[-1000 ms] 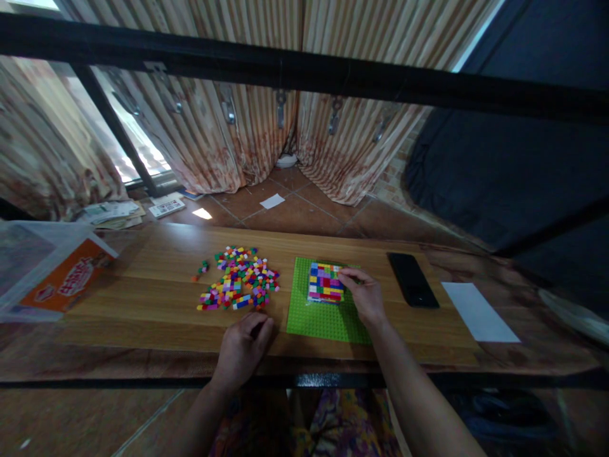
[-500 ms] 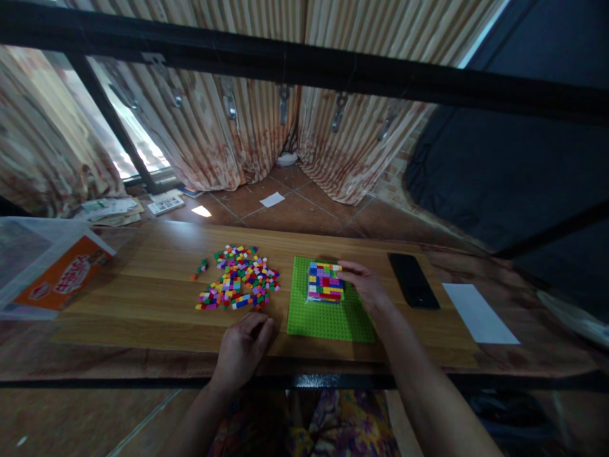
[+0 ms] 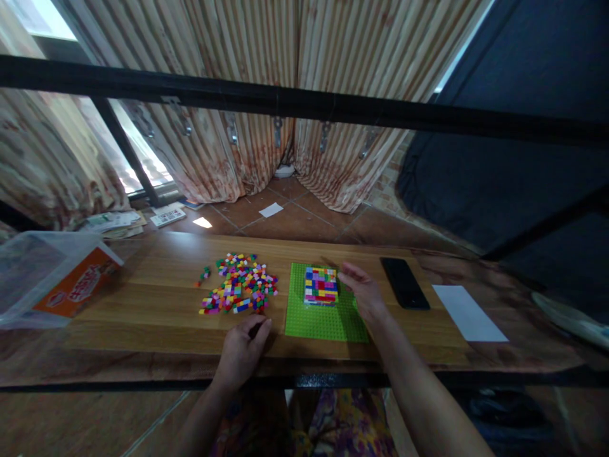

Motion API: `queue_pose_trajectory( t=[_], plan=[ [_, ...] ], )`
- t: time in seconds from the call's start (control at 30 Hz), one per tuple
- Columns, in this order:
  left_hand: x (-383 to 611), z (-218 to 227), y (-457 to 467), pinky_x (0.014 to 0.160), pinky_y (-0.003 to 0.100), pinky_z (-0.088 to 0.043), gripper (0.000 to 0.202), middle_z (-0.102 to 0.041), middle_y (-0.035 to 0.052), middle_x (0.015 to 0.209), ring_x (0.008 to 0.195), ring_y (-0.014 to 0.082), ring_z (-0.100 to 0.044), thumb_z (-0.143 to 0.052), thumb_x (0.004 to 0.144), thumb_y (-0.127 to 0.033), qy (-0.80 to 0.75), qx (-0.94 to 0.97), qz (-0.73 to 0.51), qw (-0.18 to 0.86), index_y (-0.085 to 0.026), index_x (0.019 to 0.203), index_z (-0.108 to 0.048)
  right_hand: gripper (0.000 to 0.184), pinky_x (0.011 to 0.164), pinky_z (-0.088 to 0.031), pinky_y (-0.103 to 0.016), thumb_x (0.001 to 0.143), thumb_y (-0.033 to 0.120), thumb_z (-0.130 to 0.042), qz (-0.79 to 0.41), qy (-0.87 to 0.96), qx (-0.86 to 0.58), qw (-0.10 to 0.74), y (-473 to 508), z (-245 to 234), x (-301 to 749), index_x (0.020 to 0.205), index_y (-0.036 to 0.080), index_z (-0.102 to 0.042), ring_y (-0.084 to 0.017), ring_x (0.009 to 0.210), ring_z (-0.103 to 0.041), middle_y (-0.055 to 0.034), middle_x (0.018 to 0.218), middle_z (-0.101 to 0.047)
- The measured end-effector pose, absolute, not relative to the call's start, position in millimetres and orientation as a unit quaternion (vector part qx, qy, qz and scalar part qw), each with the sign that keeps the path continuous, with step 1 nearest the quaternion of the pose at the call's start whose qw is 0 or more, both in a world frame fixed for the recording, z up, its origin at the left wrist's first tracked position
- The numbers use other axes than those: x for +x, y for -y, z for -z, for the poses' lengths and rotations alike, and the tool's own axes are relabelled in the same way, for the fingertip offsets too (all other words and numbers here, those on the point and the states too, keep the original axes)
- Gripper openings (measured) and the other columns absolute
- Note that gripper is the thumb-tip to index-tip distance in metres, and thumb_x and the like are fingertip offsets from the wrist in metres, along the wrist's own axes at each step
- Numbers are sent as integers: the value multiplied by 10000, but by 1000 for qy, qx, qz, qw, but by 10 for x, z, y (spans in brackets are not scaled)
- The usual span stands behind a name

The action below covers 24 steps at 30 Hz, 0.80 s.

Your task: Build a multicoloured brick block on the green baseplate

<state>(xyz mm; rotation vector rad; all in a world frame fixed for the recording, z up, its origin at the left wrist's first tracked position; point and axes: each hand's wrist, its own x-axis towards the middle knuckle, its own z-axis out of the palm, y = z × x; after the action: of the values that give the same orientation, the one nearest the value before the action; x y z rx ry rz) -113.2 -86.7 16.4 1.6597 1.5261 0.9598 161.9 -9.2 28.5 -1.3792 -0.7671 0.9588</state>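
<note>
A green baseplate (image 3: 326, 320) lies on the wooden table (image 3: 157, 311), with a block of multicoloured bricks (image 3: 320, 285) built on its far half. My right hand (image 3: 362, 292) rests at the block's right side, fingers loosely spread and touching its edge, holding nothing I can see. My left hand (image 3: 242, 350) lies on the table near the front edge, left of the baseplate, fingers curled down with the fingertips on the wood. A heap of loose coloured bricks (image 3: 238, 283) is spread just beyond my left hand.
A black phone (image 3: 404, 283) lies right of the baseplate, then a white sheet of paper (image 3: 469, 313). A clear plastic bag with an orange box (image 3: 71, 285) sits at the far left. A black bar (image 3: 304, 105) crosses the view above; curtains hang behind.
My right hand has eased off the top right of the brick block and opened a little beside it. The left hand stays put. The view has tilted slightly.
</note>
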Motion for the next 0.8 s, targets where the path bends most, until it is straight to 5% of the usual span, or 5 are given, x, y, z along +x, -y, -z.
queue_pose_trajectory(
  t=[0.1,0.33,0.8],
  plan=[
    [-1018,-174,900,630,249,-469,302,-674,14,706,675,158,-607,-601,782,-469,-586,555,-412,423,-181,791,-690,335,776,-509,-364,558,417,-812,-366,344,-589,634,315,-339,1564,829,234,-739,-191,811,-649,-27,845,-735],
    [-589,-481,1002,482,185,-327,344,-584,-31,641,520,68,-446,-683,699,-457,-526,404,-409,627,-153,861,-682,180,819,-504,-332,826,323,-634,-350,591,-527,501,1037,-550,1167,964,271,-737,-186,911,-640,-32,990,-711],
    [-440,-643,1120,471,195,-314,335,-515,-47,570,486,53,-391,-710,695,-460,-477,433,-392,657,-137,777,-670,216,776,-493,-313,911,240,-544,-258,712,-508,411,1281,-663,1092,1020,293,-722,-183,896,-608,-37,927,-663]
  ],
)
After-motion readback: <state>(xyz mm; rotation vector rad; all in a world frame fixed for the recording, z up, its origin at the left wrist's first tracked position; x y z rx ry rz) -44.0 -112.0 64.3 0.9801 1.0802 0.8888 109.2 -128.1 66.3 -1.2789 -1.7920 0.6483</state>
